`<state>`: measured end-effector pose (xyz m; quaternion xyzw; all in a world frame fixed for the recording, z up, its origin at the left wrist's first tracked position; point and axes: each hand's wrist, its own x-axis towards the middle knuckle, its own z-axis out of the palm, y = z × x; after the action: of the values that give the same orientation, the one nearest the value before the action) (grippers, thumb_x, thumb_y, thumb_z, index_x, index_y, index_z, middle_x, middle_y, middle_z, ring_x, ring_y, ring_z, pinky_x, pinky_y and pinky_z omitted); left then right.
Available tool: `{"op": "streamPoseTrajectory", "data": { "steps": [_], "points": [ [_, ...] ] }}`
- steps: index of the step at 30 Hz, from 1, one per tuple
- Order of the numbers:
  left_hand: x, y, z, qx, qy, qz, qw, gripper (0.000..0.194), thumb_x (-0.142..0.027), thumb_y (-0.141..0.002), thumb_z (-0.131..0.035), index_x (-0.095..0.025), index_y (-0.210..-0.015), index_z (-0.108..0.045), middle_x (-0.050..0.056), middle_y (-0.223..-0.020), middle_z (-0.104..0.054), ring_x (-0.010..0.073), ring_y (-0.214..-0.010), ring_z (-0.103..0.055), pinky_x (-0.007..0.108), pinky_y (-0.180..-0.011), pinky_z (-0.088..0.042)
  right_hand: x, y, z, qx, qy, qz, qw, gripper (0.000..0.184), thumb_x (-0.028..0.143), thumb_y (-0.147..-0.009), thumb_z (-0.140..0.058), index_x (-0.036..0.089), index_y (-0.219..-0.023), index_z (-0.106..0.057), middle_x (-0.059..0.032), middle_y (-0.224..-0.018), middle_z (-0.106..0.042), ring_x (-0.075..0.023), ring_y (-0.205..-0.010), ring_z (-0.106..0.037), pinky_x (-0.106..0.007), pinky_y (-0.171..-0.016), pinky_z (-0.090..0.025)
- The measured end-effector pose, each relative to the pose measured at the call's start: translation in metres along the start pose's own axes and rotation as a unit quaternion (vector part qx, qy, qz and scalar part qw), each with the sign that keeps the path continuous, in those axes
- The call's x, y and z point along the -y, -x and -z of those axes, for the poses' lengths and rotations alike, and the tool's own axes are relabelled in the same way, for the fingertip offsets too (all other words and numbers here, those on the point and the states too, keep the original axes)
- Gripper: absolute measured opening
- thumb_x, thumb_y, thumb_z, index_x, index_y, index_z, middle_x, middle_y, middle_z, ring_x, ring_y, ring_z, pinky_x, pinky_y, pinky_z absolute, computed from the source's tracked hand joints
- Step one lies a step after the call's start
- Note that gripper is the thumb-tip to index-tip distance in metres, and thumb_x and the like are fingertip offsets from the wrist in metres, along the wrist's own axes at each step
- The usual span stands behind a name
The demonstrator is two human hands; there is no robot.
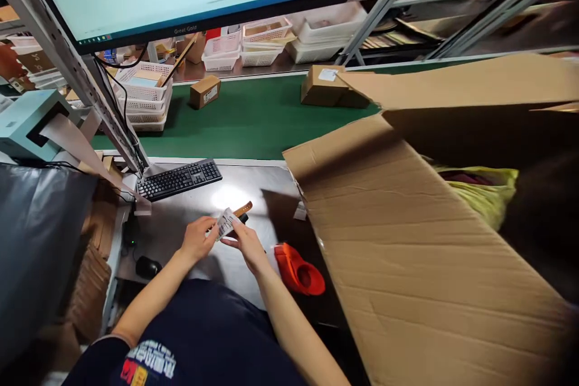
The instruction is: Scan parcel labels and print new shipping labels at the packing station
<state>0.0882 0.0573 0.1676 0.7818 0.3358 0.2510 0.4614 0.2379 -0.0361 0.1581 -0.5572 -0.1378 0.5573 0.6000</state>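
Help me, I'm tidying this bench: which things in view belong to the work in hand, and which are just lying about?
In hand:
printed label, between left hand and right hand
brown strap, showing just behind it

Seemingly lying about, untouched by either hand:
keyboard
mouse
orange object
large open carton
small box on the green belt
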Motion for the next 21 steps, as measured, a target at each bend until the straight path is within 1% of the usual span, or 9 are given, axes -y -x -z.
{"op": "streamPoseTrajectory", "data": {
  "steps": [2,3,5,7,9,11,14,19,21],
  "points": [
    [0.010,-0.003,-0.003,-0.020,0.095,0.087,0.992,0.033,-0.045,-0.091,-0.060,-0.018,-0.076,-0.073,0.006,-0.078,-0.069,0.0190,-0.078,-0.061,0.030,-0.077,-0.048,-0.009,0.000,0.005,0.001,-0.014,-0.016,1.000,0.049,0.057,-0.081,-0.078,0.019,-0.111,-0.073,-0.0104,-0.109,-0.076,-0.0233,-0.096,-0.072,-0.037,-0.079,-0.066],
    [0.016,-0.004,-0.004,-0.033,0.131,0.129,0.982,0.039,-0.051,-0.089,-0.061,-0.018,-0.069,-0.067,0.004,-0.069,-0.063,0.0172,-0.069,-0.057,0.029,-0.069,-0.046,-0.013,-0.001,0.007,0.008,-0.021,-0.023,0.999,0.048,0.057,-0.081,-0.078,0.019,-0.111,-0.072,-0.0112,-0.111,-0.076,-0.0246,-0.098,-0.072,-0.037,-0.078,-0.066],
    [0.031,-0.007,-0.008,-0.057,0.174,0.186,0.966,0.047,-0.061,-0.085,-0.059,-0.018,-0.066,-0.061,0.002,-0.061,-0.055,0.0145,-0.058,-0.050,0.027,-0.058,-0.041,-0.023,-0.004,0.008,0.027,-0.037,-0.027,0.999,0.049,0.058,-0.080,-0.077,0.020,-0.111,-0.071,-0.0121,-0.116,-0.075,-0.0272,-0.104,-0.072,-0.039,-0.075,-0.067],
    [0.046,-0.010,-0.013,-0.076,0.193,0.214,0.954,0.052,-0.067,-0.083,-0.056,-0.018,-0.069,-0.061,0.001,-0.059,-0.054,0.0136,-0.054,-0.049,0.026,-0.053,-0.037,-0.036,-0.011,0.008,0.037,-0.058,-0.030,0.997,0.050,0.058,-0.078,-0.078,0.021,-0.111,-0.070,-0.0114,-0.119,-0.074,-0.0278,-0.103,-0.073,-0.040,-0.074,-0.067],
    [0.060,-0.012,-0.019,-0.099,0.202,0.227,0.948,0.052,-0.068,-0.081,-0.060,-0.017,-0.070,-0.062,0.000,-0.060,-0.055,0.0132,-0.056,-0.049,0.025,-0.054,-0.036,-0.050,-0.020,0.008,0.023,-0.083,-0.040,0.995,0.051,0.057,-0.074,-0.081,0.023,-0.110,-0.069,-0.0096,-0.116,-0.075,-0.0260,-0.097,-0.073,-0.040,-0.074,-0.067],
    [0.071,-0.011,-0.024,-0.119,0.201,0.225,0.946,0.049,-0.064,-0.079,-0.066,-0.017,-0.067,-0.061,0.000,-0.060,-0.055,0.0127,-0.061,-0.047,0.024,-0.058,-0.036,-0.065,-0.029,0.007,-0.001,-0.107,-0.054,0.993,0.052,0.055,-0.070,-0.084,0.023,-0.108,-0.068,-0.0079,-0.108,-0.076,-0.0232,-0.090,-0.073,-0.040,-0.077,-0.067],
    [0.082,-0.007,-0.031,-0.136,0.210,0.224,0.942,0.049,-0.062,-0.076,-0.071,-0.017,-0.064,-0.059,-0.001,-0.060,-0.053,0.0123,-0.064,-0.045,0.024,-0.062,-0.039,-0.084,-0.039,0.005,-0.041,-0.102,-0.055,0.992,0.053,0.055,-0.066,-0.083,0.022,-0.104,-0.066,-0.0076,-0.102,-0.075,-0.0213,-0.085,-0.071,-0.040,-0.079,-0.067],
    [0.087,0.005,-0.037,-0.153,0.255,0.241,0.924,0.059,-0.075,-0.073,-0.067,-0.017,-0.070,-0.058,-0.001,-0.065,-0.054,0.0121,-0.063,-0.046,0.026,-0.062,-0.041,-0.100,-0.051,-0.004,-0.081,-0.039,-0.023,0.996,0.061,0.067,-0.070,-0.067,0.021,-0.109,-0.059,-0.0144,-0.117,-0.072,-0.0275,-0.101,-0.072,-0.040,-0.077,-0.065],
    [0.084,0.009,-0.039,-0.159,0.263,0.243,0.920,0.059,-0.075,-0.073,-0.068,-0.017,-0.070,-0.057,0.000,-0.066,-0.055,0.0123,-0.064,-0.047,0.026,-0.062,-0.042,-0.102,-0.053,-0.007,-0.090,-0.015,-0.021,0.996,0.065,0.071,-0.072,-0.059,0.021,-0.114,-0.055,-0.0177,-0.122,-0.069,-0.0314,-0.105,-0.071,-0.043,-0.077,-0.064]
  ]
}}
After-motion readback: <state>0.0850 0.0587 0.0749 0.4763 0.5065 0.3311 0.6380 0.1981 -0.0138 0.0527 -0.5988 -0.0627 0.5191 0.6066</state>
